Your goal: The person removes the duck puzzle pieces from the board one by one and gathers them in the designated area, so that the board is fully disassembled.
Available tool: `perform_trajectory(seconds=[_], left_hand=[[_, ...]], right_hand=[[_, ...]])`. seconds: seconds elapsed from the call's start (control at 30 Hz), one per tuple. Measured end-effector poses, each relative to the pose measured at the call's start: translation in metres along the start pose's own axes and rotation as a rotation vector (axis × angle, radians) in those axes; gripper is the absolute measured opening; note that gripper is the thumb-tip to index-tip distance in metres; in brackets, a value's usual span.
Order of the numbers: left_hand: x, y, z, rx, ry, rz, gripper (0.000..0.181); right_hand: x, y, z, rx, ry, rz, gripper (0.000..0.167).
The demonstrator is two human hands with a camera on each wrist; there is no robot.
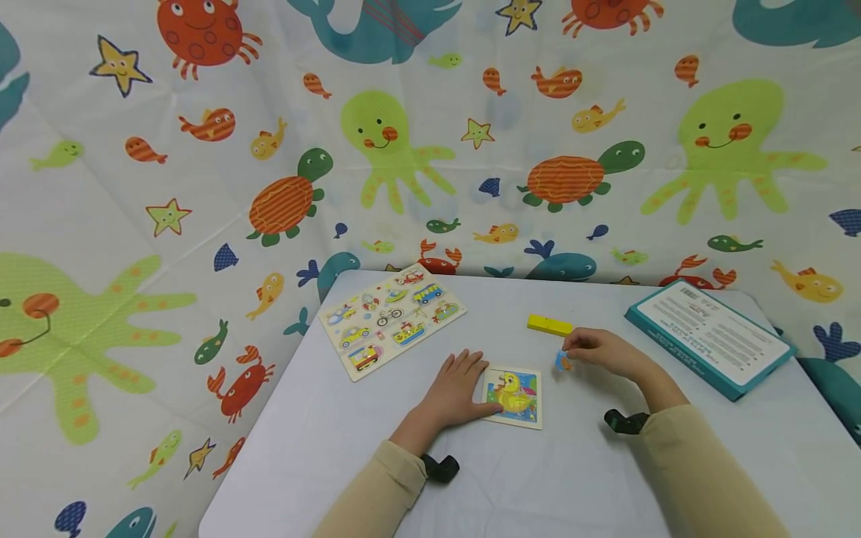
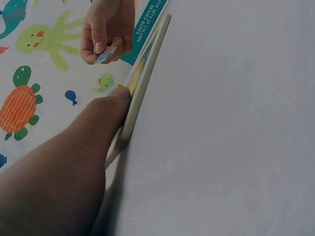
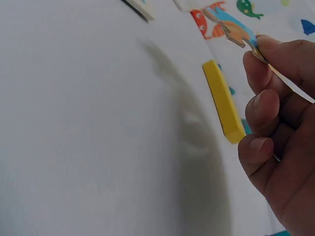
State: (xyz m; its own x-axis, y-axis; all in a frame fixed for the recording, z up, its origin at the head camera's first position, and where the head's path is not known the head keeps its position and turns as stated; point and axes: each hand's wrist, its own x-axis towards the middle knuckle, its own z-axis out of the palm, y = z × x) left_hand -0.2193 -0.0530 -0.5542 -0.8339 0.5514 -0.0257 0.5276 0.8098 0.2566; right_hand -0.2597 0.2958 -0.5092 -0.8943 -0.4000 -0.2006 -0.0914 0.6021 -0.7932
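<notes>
A small square duck puzzle (image 1: 519, 394) in a wooden frame lies on the white table. The left hand (image 1: 456, 390) rests at its left side, fingers spread and thumb over the lower left part of the picture; in the left wrist view that thumb presses on the board's edge (image 2: 134, 110). Right of the puzzle, above the table, the right hand (image 1: 602, 353) pinches a blue and orange puzzle piece (image 1: 563, 362) between thumb and index finger. The right wrist view shows the piece (image 3: 231, 25) at the fingertips, with the other fingers of the right hand (image 3: 280, 108) curled.
A yellow block (image 1: 549, 324) lies behind the right hand. At the back left is a wooden board with vehicle pictures (image 1: 393, 317); a teal and white box (image 1: 709, 336) lies at the right. A patterned cloth (image 1: 430, 172) hangs behind the table.
</notes>
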Motion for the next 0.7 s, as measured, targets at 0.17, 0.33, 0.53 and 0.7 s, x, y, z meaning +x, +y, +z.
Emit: perform_trajectory(seconds=[0.17, 0.33, 0.53, 0.7], left_hand=[[0.0, -0.001, 0.001, 0.003, 0.002, -0.001, 0.096], [0.0, 0.0, 0.001, 0.004, 0.0, -0.001, 0.095], [0.0, 0.0, 0.0, -0.012, -0.01, -0.012, 0.096], [0.0, 0.001, 0.0, -0.013, -0.011, -0.024, 0.098]], right_hand=[[-0.003, 0.007, -0.004, -0.034, -0.017, 0.022, 0.024], [-0.002, 0.012, -0.005, -0.062, -0.054, 0.047, 0.02], [0.001, 0.017, -0.004, -0.103, -0.084, 0.045, 0.018], [0.004, 0.018, -0.004, -0.146, -0.075, 0.053, 0.017]])
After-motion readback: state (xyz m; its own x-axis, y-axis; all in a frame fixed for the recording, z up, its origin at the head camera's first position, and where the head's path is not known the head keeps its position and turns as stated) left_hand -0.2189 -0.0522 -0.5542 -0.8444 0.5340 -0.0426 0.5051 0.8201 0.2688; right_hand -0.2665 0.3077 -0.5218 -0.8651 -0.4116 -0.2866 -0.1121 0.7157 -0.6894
